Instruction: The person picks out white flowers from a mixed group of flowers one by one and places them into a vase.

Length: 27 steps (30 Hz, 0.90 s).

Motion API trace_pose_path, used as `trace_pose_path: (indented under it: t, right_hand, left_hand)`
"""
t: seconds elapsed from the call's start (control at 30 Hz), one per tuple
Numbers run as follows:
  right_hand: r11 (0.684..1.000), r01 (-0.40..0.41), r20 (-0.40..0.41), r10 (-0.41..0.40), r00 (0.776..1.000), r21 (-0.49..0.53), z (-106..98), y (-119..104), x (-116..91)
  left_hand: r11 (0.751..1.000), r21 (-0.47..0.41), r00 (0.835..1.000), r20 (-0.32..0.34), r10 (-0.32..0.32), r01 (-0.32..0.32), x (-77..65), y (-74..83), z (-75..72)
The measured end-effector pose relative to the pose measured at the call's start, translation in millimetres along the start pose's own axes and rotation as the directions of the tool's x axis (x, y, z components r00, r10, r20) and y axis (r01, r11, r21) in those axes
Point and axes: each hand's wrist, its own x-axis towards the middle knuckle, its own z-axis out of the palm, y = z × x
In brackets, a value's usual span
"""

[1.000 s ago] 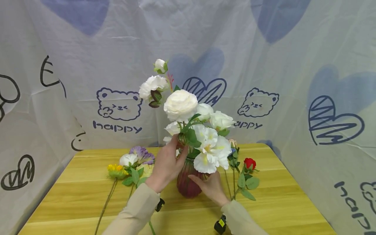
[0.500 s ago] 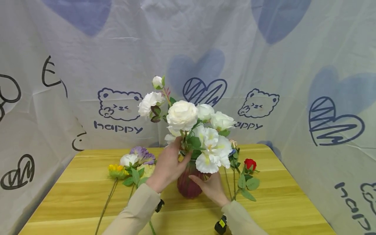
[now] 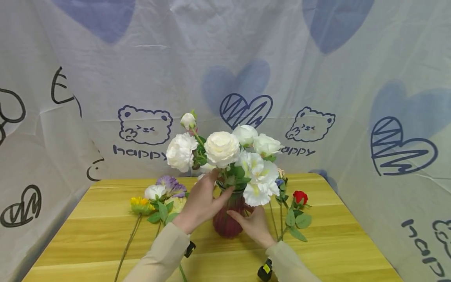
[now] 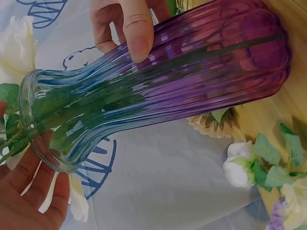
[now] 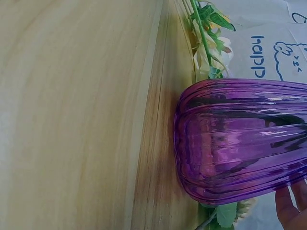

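A ribbed glass vase (image 3: 228,221), blue at the neck and purple-pink below, stands on the table with stems inside it. Several white artificial flowers rise from its mouth, among them a round white bloom (image 3: 222,149) and a ruffled white bloom (image 3: 182,152) on the left. My left hand (image 3: 201,199) pinches stems just above the glass rim (image 4: 32,120), its fingers right at that rim. Lower down, my right hand (image 3: 255,225) holds the vase's side, and its thumb (image 4: 139,40) lies along the glass in the left wrist view.
Left of the vase lie a yellow flower (image 3: 141,205), a white flower (image 3: 155,191) and a purple one (image 3: 171,185). To the right lies a red rose (image 3: 300,197) with leafy stems. A printed cloth (image 3: 148,70) hangs behind the wooden table (image 3: 334,243).
The left-side white blooms and bud have come down, along with the round bloom, as stems slid deeper into the vase. My left hand lowered slightly; my right hand stayed on the vase.
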Motion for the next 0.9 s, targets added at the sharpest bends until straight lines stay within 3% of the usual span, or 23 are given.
trace_pose_path:
  t: [0.27,0.47,0.63,0.73,0.9]
  right_hand:
    - [1.0,-0.014,-0.003,0.014,1.0,-0.002,0.4,0.4,1.6]
    - [1.0,-0.015,-0.015,0.014,1.0,-0.023,0.7,-0.8,2.0]
    - [1.0,-0.016,-0.02,0.016,1.0,-0.026,0.5,-0.7,2.2]
    - [1.0,-0.003,-0.015,0.003,1.0,-0.017,0.2,0.4,2.1]
    - [1.0,-0.014,-0.01,0.014,1.0,-0.023,-0.7,2.7,1.6]
  left_hand:
    - [0.989,-0.144,0.995,-0.092,-0.042,0.029,-6.6,-4.7,1.6]
    - [0.96,-0.262,0.967,-0.201,-0.155,0.099,-5.7,-2.9,0.5]
    - [0.933,-0.331,0.948,-0.227,-0.222,0.139,-2.4,-0.1,-1.0]
    - [0.943,-0.316,0.95,-0.246,-0.192,0.108,1.1,1.7,-1.5]
    - [0.986,-0.163,0.954,-0.298,-0.02,-0.03,10.2,3.1,0.7]
